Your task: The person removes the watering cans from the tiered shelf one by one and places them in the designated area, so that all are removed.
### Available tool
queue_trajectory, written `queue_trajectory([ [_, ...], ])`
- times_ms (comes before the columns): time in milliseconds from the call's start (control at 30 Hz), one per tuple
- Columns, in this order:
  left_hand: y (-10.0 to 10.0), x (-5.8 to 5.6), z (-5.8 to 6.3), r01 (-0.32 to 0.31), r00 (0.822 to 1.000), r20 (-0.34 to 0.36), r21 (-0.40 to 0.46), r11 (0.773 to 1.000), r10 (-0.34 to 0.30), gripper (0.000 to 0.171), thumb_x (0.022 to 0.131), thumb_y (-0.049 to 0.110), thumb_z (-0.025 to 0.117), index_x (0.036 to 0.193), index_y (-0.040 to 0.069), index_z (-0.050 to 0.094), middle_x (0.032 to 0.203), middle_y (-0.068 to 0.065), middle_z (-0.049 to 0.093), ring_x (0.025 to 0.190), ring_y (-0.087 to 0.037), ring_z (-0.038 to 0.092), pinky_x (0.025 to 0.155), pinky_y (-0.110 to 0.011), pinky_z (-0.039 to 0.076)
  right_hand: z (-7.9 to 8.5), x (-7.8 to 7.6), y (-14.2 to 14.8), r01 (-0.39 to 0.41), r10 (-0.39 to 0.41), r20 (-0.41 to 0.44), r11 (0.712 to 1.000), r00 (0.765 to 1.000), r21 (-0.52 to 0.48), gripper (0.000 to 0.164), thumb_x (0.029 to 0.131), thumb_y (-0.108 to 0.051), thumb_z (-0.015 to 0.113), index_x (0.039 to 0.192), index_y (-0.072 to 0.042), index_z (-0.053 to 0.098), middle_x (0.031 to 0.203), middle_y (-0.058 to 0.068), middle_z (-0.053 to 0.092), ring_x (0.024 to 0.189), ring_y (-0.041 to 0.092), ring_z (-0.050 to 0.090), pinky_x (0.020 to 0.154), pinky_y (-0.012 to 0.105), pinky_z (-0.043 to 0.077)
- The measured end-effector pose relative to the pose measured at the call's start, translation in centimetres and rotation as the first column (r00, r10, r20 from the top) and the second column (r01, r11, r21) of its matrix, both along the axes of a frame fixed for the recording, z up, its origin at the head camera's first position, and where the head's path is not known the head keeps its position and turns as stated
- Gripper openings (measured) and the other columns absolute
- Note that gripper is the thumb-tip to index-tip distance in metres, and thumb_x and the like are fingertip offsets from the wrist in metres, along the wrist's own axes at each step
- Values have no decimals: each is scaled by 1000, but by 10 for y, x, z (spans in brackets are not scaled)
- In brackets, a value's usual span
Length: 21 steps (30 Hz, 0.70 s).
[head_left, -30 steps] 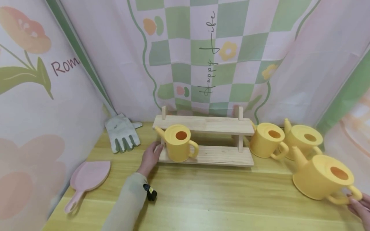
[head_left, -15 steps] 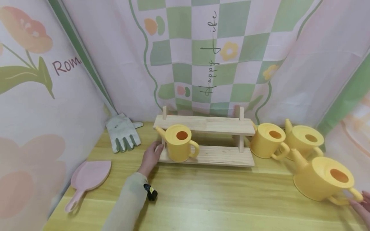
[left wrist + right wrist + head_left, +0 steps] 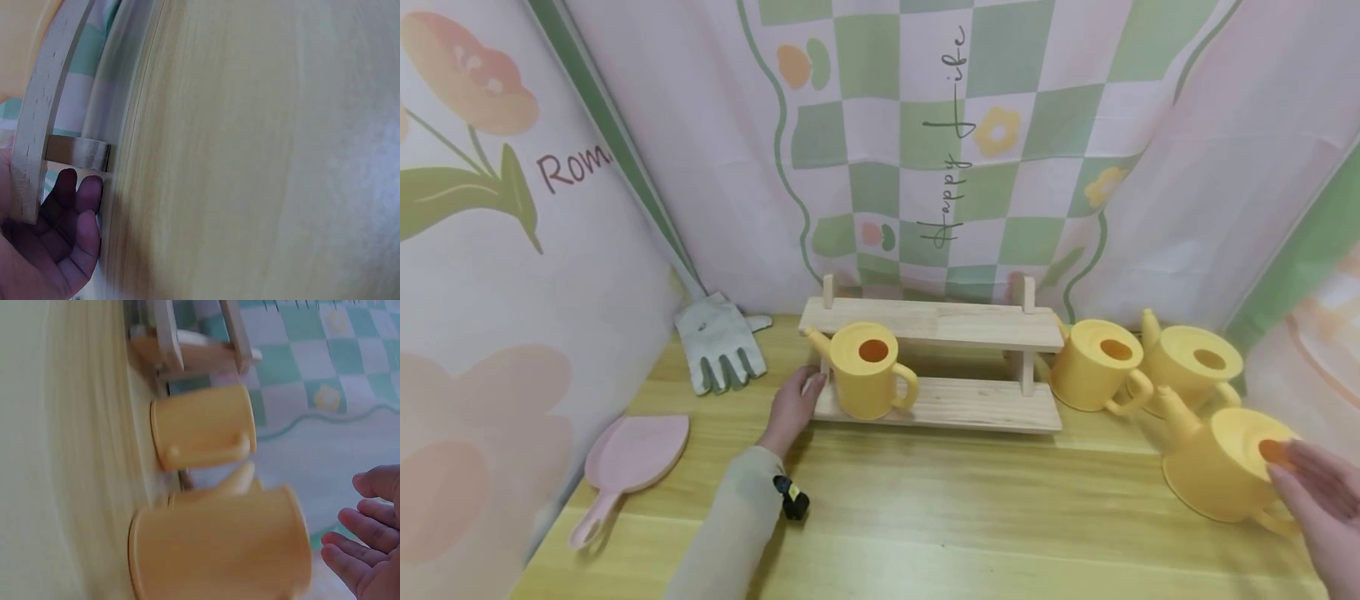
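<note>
A two-tier rack stands at the back of the surface, before a curtain. One watering can sits left on its lower shelf. Right of it, two cans stand behind a third. Left, a glove lies behind a dustpan.

On the white fabric backdrop with green checks, thin dark script reads "Happy Life", running upward. On the white left-hand fabric panel with a large peach-coloured flower, dark red lettering reads "Rom", its end at a fold.
</note>
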<state>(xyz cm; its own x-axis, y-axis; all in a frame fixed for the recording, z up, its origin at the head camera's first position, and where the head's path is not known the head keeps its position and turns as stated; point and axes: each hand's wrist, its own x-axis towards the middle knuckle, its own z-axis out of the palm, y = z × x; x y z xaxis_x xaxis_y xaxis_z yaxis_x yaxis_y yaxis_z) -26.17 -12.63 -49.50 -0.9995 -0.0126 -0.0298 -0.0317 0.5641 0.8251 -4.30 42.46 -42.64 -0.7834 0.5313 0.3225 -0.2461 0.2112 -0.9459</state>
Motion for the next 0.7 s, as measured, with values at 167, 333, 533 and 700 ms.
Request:
queue_trajectory([
  [167,0,0,0,0,1000,-16,-5,1000,0,45,102,45,47,133,14,55,139,-12,54,131,-33,46,109,-54,35,13,-11,-33,-123,90,165,972,982,202,42,89,3,67,129,-9,62,110,-25,65,92,-14,61,73,3,47],
  [333,0,0,1,5,999,-34,-7,1000,-5,43,102,42,48,132,13,56,138,-12,55,131,-33,46,109,-53,35,21,-28,-69,-208,113,254,898,961,387,44,90,-8,70,132,-3,58,113,-27,63,94,-15,59,74,4,48],
  [533,1,1,2,1,1000,-23,1,1000,-1,44,101,45,47,132,16,56,139,-10,54,132,-31,46,109,-53,35,23,-52,-109,-292,248,157,852,956,435,37,88,2,70,123,8,60,114,-22,65,98,-7,62,80,8,49],
  [700,0,1,2,0,1000,-8,1,1000,0,45,101,46,47,133,16,55,141,-9,53,133,-31,44,110,-53,34,21,-66,-138,-376,333,175,819,926,433,35,88,0,70,122,7,61,115,-1,69,97,-5,63,80,12,51],
])
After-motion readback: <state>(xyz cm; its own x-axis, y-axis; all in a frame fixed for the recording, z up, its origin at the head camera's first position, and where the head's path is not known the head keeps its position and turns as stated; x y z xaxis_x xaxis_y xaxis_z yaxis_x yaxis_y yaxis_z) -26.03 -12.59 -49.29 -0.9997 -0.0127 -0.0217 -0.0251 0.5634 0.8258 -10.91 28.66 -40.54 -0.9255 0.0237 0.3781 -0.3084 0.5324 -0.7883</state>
